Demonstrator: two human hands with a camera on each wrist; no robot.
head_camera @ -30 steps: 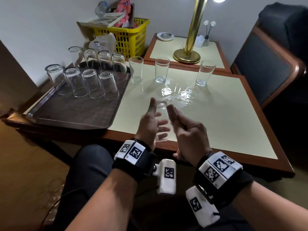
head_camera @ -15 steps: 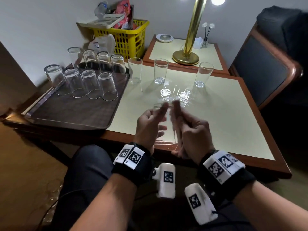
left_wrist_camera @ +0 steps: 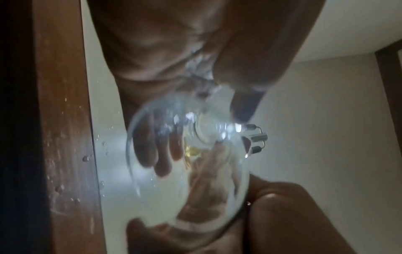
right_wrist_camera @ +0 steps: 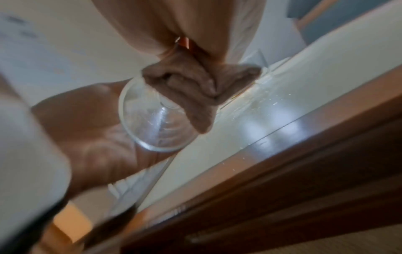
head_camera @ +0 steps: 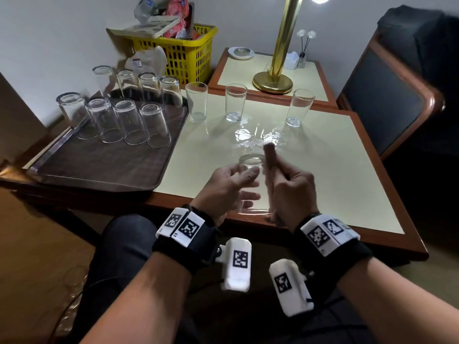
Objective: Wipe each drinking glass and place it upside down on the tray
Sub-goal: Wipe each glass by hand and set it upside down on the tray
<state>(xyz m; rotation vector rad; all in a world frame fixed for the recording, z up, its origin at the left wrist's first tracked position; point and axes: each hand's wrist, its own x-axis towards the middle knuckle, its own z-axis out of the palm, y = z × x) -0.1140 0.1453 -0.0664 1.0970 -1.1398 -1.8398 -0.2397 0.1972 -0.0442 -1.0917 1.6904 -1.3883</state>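
My left hand [head_camera: 229, 186] grips a clear drinking glass [head_camera: 251, 170] above the table's near edge. Its base points up and away, and its wide mouth [left_wrist_camera: 187, 171] faces me. My right hand [head_camera: 289, 187] holds a brown cloth [head_camera: 269, 155] against the right side of the glass [right_wrist_camera: 152, 123]. The cloth [right_wrist_camera: 195, 89] is bunched at the rim. A dark brown tray [head_camera: 99, 170] on the left carries several glasses [head_camera: 129, 120] upside down. Three upright glasses [head_camera: 197, 101] [head_camera: 234, 103] [head_camera: 299, 108] stand at the far side of the table.
The cream table [head_camera: 335, 170] has a wet patch [head_camera: 258, 139] beyond my hands. Behind it stand a brass lamp [head_camera: 273, 83] on a side table and a yellow basket [head_camera: 183, 53]. A dark armchair [head_camera: 397, 95] is on the right.
Both hands have moved a little farther over the table with the glass. My right fingers, straighter before, now curl round the cloth, which sticks up beside the glass base.
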